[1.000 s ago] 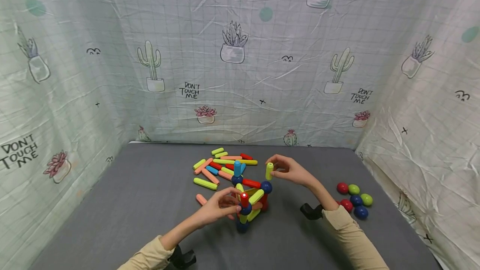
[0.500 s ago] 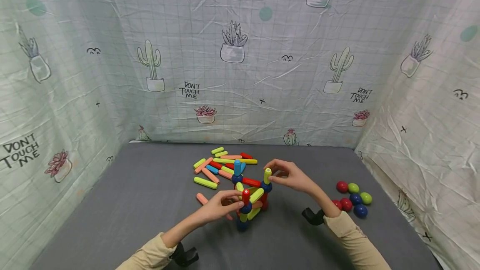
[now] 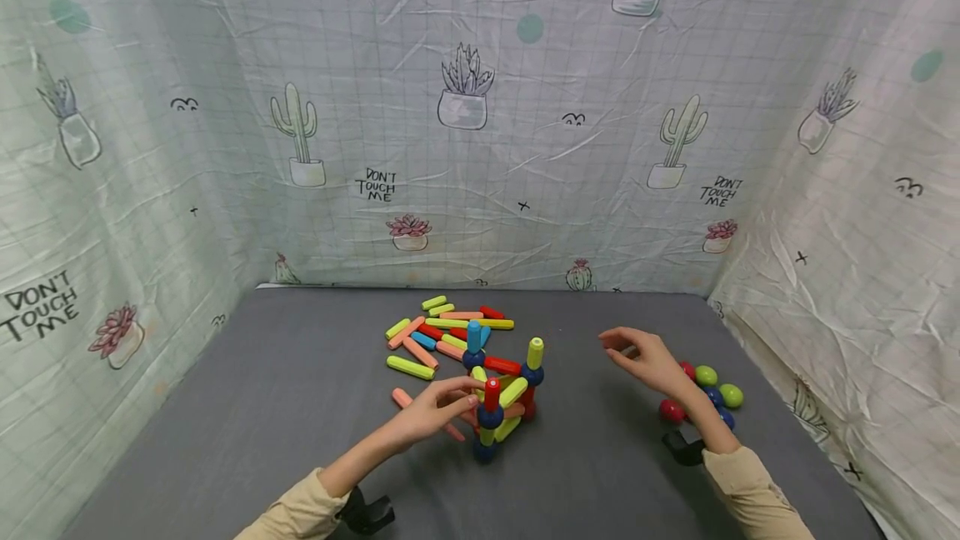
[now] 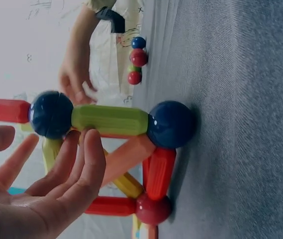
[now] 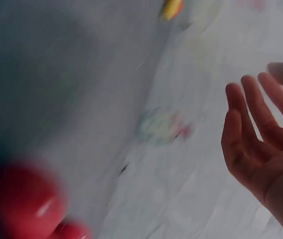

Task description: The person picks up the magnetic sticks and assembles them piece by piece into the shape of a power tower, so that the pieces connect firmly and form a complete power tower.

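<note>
Across the near edge of my head view, two tan sleeves [image 3: 296,508] reach in, each with a black mount [image 3: 367,513] at the wrist. Just ahead, the left hand [image 3: 423,422] sits at the left side of the rod-and-ball frame [image 3: 513,392], its fingers parted and loosely bent; whether the tips touch it I cannot tell. Glossy balls [image 3: 490,417], mostly dark blue, join its smooth, faceted rods [image 4: 111,119], and a red, a blue and a yellow-green one stand upright on top. Well apart to the right, the right hand [image 3: 647,359] hangs with relaxed, slightly curved fingers, holding nothing. Beside its forearm lie loose balls [image 3: 732,396] in red, green and blue. Farther left, loose rods [image 3: 411,367] are scattered on the matte grey tabletop [image 3: 285,407], whose weave my left wrist view shows. Beyond hangs a wrinkled, grid-lined cloth [image 3: 510,157], printed with potted cacti [image 3: 300,132] and "DON'T TOUCH ME" [image 3: 377,185].
</note>
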### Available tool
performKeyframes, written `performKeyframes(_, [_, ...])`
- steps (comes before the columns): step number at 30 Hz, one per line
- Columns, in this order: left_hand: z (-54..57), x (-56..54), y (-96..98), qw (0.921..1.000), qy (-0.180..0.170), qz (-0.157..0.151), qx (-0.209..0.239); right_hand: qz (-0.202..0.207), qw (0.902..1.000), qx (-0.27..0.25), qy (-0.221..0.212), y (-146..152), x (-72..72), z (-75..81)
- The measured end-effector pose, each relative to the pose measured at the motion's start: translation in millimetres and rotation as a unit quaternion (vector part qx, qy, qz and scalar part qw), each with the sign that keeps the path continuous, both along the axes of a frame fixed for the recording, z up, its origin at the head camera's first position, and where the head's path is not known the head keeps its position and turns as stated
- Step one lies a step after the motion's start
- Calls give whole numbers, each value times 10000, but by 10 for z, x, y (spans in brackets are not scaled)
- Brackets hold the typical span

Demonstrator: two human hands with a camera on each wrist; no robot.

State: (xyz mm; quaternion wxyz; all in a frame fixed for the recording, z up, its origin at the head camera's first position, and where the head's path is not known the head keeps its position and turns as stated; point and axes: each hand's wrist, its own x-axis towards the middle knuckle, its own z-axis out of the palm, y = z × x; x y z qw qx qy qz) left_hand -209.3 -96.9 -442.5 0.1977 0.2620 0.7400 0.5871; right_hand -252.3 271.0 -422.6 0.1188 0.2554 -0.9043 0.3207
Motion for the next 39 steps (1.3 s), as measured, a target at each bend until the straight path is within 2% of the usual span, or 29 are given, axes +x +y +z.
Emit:
performKeyframes(2, [-11,-16,-37,9999,27,60,103,-227,9989,303,265,181,3,-89])
performKeyframes(4, [-14,-49,-72,9994,119,245,201,-375,9959,646,511,340,16,-170])
performKeyframes(7, [-6,-131,-108,9953,403,817,327,-485,9890,1196,724,526,49,-256])
performKeyframes(11, [7,-267,-105,9812,610,1779,444,-448,9834,1702,449,680,144,-307])
performKeyframes(14, [9,-347,-73,9730,694,2137,528,-295,9805,1937,109,740,235,-325])
performKeyframes(16, [10,-381,-38,9721,752,2146,578,-239,9767,2130,-41,763,278,-342])
performKeyframes(18, [11,-401,4,9738,811,2030,631,-195,9730,2298,-99,776,296,-364])
performKeyframes(22, [12,-419,95,9792,820,1739,646,-165,9696,2443,3,779,281,-413])
performKeyframes(25, [16,-426,145,9806,858,1650,612,-84,9721,2342,80,752,249,-420])
performKeyframes(29, [21,-442,173,9802,853,1696,558,-13,9794,2015,112,657,212,-366])
performKeyframes(33, [18,-466,173,9801,813,1741,489,153,9876,1445,591,483,164,-240])
performKeyframes(36, [24,-493,175,9802,898,1715,408,203,9897,1090,901,290,121,-62])
performKeyframes(39, [43,-529,184,9811,911,1666,382,155,9929,837,827,42,106,195])
